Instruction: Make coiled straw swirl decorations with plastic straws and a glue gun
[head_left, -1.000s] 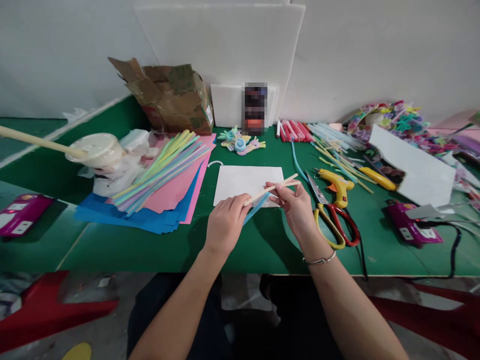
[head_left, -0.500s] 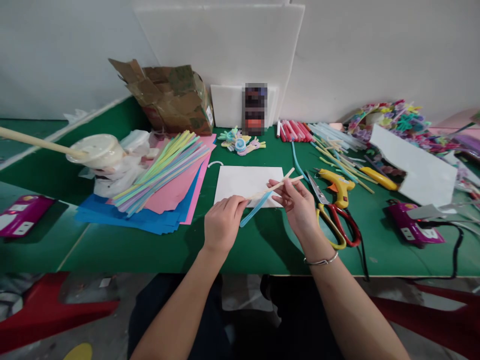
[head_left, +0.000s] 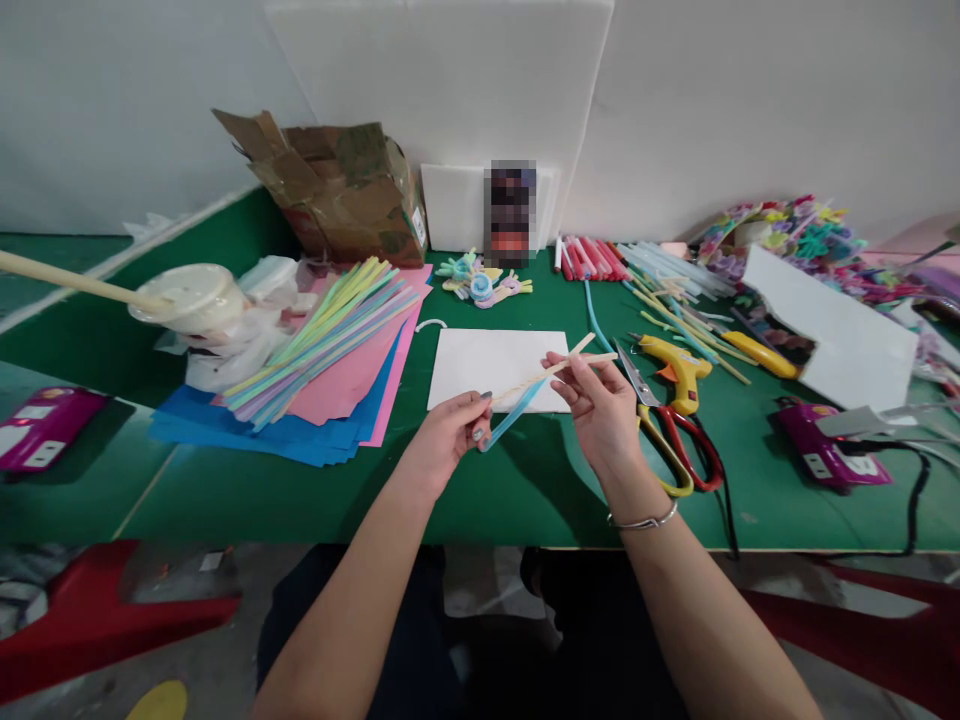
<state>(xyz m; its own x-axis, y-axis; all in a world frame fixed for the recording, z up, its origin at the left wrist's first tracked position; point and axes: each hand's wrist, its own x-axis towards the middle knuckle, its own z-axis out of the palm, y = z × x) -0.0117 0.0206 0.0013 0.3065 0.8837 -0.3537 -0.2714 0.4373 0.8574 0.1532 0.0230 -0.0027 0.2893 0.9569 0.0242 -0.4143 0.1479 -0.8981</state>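
Two cream pipe cleaners (head_left: 523, 384), twisted together along the middle, stretch between my hands above the green table. My left hand (head_left: 448, 435) pinches their near end between thumb and fingers. At their far end, my right hand (head_left: 604, 405) grips them where two loose tips fork out past the fingers. A folded blue pipe cleaner (head_left: 519, 411) slants beneath the cream twist, its upper end by my right fingers and its lower end at my left fingertips. Behind the hands lies a white board (head_left: 487, 362). A small pastel flower piece (head_left: 481, 285) rests beyond it.
Scissors (head_left: 666, 440) and a yellow glue gun (head_left: 681, 372) lie right of my right hand. Pastel pipe cleaners (head_left: 330, 335) rest on coloured sheets (head_left: 247, 430) at left. Behind stand a cardboard box (head_left: 345, 190) and red-pink bundles (head_left: 592, 260). A purple power strip (head_left: 832, 450) is at right.
My left hand has turned, so its fingertips now show, and touches the lower end of the blue pipe cleaner. My right hand has shifted slightly right, still holding the cream twist.
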